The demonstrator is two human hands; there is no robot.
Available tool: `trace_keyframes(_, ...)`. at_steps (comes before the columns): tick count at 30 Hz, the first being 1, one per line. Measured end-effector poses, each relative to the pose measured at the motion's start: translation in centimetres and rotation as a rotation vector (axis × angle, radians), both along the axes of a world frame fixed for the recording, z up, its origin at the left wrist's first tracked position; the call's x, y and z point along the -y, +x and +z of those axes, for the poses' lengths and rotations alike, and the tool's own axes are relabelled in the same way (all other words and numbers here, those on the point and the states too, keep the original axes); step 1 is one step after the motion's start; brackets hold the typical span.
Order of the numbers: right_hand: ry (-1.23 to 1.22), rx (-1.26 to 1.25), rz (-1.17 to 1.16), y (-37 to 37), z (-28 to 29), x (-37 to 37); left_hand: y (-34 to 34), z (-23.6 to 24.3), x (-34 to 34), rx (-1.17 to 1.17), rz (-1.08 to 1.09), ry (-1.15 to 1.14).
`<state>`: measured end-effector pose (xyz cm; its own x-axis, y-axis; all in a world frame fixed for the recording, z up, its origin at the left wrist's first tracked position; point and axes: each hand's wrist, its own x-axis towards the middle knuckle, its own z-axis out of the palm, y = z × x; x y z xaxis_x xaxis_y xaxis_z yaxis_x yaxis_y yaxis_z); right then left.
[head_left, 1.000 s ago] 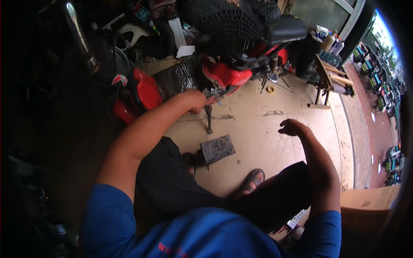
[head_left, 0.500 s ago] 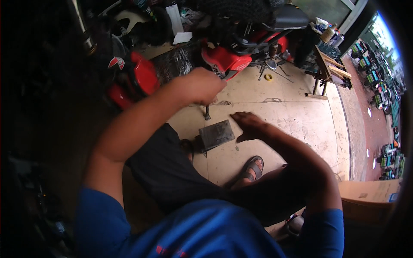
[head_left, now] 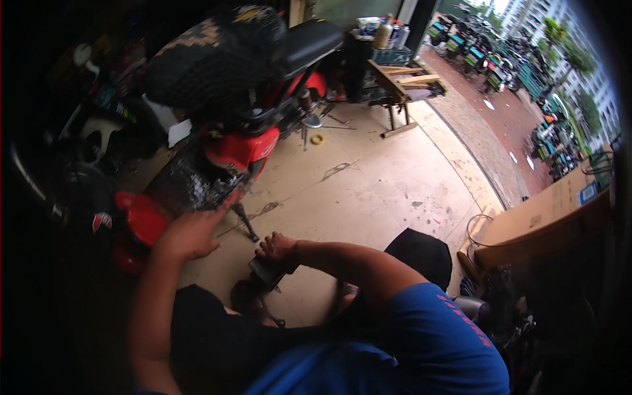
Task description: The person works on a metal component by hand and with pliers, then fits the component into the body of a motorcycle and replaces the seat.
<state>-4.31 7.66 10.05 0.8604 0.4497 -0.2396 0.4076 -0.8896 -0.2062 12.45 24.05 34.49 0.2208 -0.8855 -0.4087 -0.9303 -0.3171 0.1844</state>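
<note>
My left hand (head_left: 189,233) reaches over the near side of a red scooter (head_left: 247,146), at its dark, worn footboard (head_left: 191,184). Its fingers are stretched forward with the thumb apart, and I see nothing held in it. Whether the fingertips press on the footboard I cannot tell. My right hand (head_left: 278,249) is closed over the upper edge of a dark grey rectangular block (head_left: 266,272), low in front of my legs. The palm and wrist cover part of that block, and its lower side is in shadow. Just beyond, the scooter's side stand (head_left: 247,222) meets the floor.
A tyre (head_left: 217,66) lies over the scooter near its black seat (head_left: 313,43). Tools and a yellow ring (head_left: 316,139) lie on the tiled floor. A wooden stool (head_left: 401,85) stands at the far side, with bottles (head_left: 388,33) behind. At right is a large cardboard box (head_left: 540,214).
My view has swung to the right. My right hand has come from beside the grey block onto it. The left hand's closed fingers have straightened out, lower by the footboard.
</note>
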Motion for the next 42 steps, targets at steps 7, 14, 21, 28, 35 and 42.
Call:
trace_keyframes(7, 0.014, -0.136, -0.079, -0.5, 1.9, 4.9, -0.6, 0.1, -0.3, -0.061, -0.015, -0.031)
trace_keyframes(14, -0.108, -0.136, -0.426, -9.8, 6.1, 20.2, -0.4, -0.8, -0.1, -0.216, -0.051, -0.03)
trace_keyframes(21, 0.03, 0.09, -1.288, -20.4, 6.4, 24.0, -1.6, -0.1, 3.0, -0.204, -0.063, 0.067)
trace_keyframes(28, 0.111, 0.091, -1.712, -23.5, -3.9, 23.5, -1.7, -1.4, 3.4, -0.218, 0.025, 0.202)
trace_keyframes(35, 0.029, -0.14, -1.75, -28.3, -7.3, 24.7, 0.1, -3.0, 1.5, -0.285, 0.225, 0.252)
trace_keyframes(42, 0.006, -0.179, -1.734, -30.8, -7.0, 24.8, -0.5, -4.1, 2.7, -0.353, 0.231, 0.251)
